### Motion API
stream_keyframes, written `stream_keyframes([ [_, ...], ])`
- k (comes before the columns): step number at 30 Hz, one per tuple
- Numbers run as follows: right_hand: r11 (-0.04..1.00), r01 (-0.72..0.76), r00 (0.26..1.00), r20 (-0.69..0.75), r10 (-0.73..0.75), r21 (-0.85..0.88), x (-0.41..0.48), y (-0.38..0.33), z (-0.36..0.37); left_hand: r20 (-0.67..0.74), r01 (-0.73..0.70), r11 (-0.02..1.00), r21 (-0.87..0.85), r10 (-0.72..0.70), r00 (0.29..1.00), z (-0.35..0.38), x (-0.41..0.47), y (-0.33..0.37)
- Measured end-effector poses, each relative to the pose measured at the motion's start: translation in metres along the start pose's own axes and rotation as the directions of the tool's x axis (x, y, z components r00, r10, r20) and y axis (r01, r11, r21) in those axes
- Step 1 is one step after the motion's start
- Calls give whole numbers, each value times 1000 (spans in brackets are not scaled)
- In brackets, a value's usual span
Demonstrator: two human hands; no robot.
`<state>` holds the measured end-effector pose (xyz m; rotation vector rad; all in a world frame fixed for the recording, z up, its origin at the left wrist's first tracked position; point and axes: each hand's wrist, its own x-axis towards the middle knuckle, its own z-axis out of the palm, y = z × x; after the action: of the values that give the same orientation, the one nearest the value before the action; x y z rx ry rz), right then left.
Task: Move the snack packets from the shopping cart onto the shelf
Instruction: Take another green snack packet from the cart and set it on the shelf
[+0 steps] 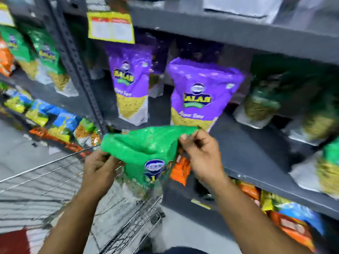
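left hand [100,167] and right hand [200,154]: each pinching a top corner of green snack packet [146,153], held above wire shopping cart [55,180], before grey shelf [247,149]; packet likely light, soft, crinkly, slippery; the sealed top edge grips best

— What can we read here?
— On the two purple packets [203,92] in the middle of the frame we make out a yellow logo that looks like "BALAJI", though the first and last letters are smeared, and below it "Aloo Sev".
— And the green packet [145,153] at lower centre?
— We see a round emblem and a few pale letters under it, too blurred for us to read.
— The yellow tag [111,27] at the upper left?
— It carries two white panels with red headers; we cannot read the print. The other packets are too blurred for us.
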<state>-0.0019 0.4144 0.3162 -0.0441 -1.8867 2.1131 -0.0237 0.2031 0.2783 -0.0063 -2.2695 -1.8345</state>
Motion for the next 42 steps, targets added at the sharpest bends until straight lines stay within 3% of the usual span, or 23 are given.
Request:
stream_keyframes([
  [3,989,150,975,-162,-150,-8,-6,-36,-55,123,-110,994,-13,110,986,53,-1,35],
  [7,972,230,896,-378,-234,-57,-2,-63,-121,329,-132,958,-256,215,920,142,-9,70],
  [11,960,247,813,-509,-281,-135,12,-70,-176,418,41,944,-328,106,902,234,1,67],
  [15,944,189,776,-548,-312,-270,19,-63,-213,488,192,925,-327,-9,873,293,13,70],
  [19,902,77,776,-543,-321,-425,20,-64,-231,474,211,892,-399,4,880,313,17,79],
  [22,870,76,783,-511,-355,-487,13,-76,-234,604,253,889,-381,33,796,307,11,65],
  [24,753,110,756,-438,-487,-648,6,-87,-234,701,173,953,-248,53,711,303,7,44],
  [27,358,170,707,-140,-693,-918,6,-101,-230,785,-20,1000,-2,14,620,305,2,15],
  [29,137,173,759,43,-650,-975,15,-111,-227,799,-55,998,21,16,602,309,0,7],
  [33,-95,19,923,54,-380,-995,36,-132,-217,731,-89,996,22,45,681,313,-4,17],
  [37,-73,-42,989,-31,-145,-996,50,-146,-221,717,-59,997,55,2,697,315,-2,17],
  [42,9,-88,996,-88,-19,-996,54,-163,-224,695,-90,990,109,-11,719,315,2,10],
])
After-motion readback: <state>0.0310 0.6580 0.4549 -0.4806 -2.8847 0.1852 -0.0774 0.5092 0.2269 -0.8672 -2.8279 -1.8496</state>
